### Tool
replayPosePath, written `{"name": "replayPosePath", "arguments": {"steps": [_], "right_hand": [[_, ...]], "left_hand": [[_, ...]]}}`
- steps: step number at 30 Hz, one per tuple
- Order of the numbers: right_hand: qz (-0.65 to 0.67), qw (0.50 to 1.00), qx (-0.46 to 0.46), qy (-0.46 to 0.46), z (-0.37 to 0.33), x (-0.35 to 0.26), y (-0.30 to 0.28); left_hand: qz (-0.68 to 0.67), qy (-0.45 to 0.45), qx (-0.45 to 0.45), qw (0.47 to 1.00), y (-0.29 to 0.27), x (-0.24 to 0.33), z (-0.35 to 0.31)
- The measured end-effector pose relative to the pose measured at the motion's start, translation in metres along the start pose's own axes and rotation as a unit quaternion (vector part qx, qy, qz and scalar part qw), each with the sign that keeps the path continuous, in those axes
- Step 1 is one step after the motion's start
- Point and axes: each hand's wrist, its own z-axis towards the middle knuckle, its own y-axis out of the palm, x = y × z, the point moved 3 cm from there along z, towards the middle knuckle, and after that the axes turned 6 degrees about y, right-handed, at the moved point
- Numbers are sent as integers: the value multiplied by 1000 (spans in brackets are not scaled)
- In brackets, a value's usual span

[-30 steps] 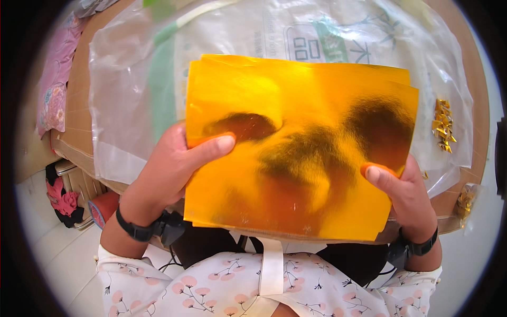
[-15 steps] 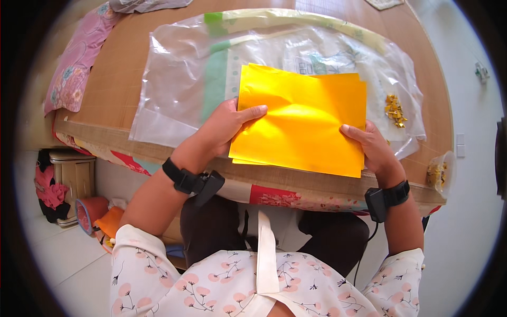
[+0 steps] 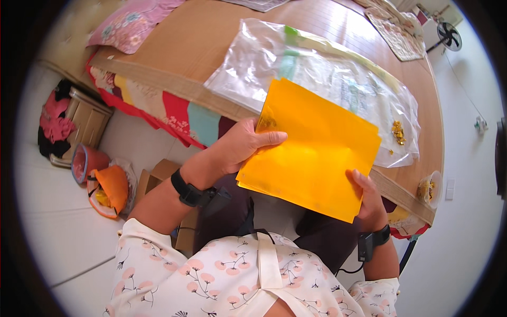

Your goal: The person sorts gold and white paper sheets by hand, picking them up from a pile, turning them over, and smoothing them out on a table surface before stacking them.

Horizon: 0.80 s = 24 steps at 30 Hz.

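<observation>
A stack of yellow paper sheets [image 3: 317, 153] is held tilted between my two hands, over my lap and the near edge of the bed. My left hand [image 3: 252, 143] grips its left edge, thumb on top and fingers hidden underneath. At the lower right edge, my right hand [image 3: 368, 198] holds the stack with its thumb on the face. The sheets do not line up exactly, so slivers of lower ones show at the corners. Beyond them a clear plastic bag [image 3: 243, 63] lies flat, with small gold folded pieces [image 3: 397, 133] on its right part.
A clear tub [image 3: 430, 189] with gold pieces stands at the bed mat's [image 3: 174, 47] right corner. On the floor at left are a red bin [image 3: 90, 162], an orange bag [image 3: 112, 187] and a cardboard box [image 3: 158, 174]. A fan [image 3: 449, 36] stands far right.
The yellow stack has come closer to me and turned clockwise, with both hands still on it. My view has swung left, showing more floor and the bed's side.
</observation>
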Motion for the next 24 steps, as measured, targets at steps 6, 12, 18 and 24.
{"name": "replayPosePath", "arguments": {"steps": [6, 12, 18, 24], "right_hand": [[-1, 1000, 7, -2, -16, 44, -3], [-39, 999, -13, 2, -34, 59, 19], [-85, 996, -11, -29, -45, 73, 29], [-112, 993, 27, -32, -45, 68, 40]], "left_hand": [[-10, -4, 6, 1000, -10, -16, -51], [-1, 4, -29, 1000, -11, -23, -81], [-2, 15, -45, 999, -14, -34, -97], [-10, 18, -46, 999, -27, -40, -103]]}}
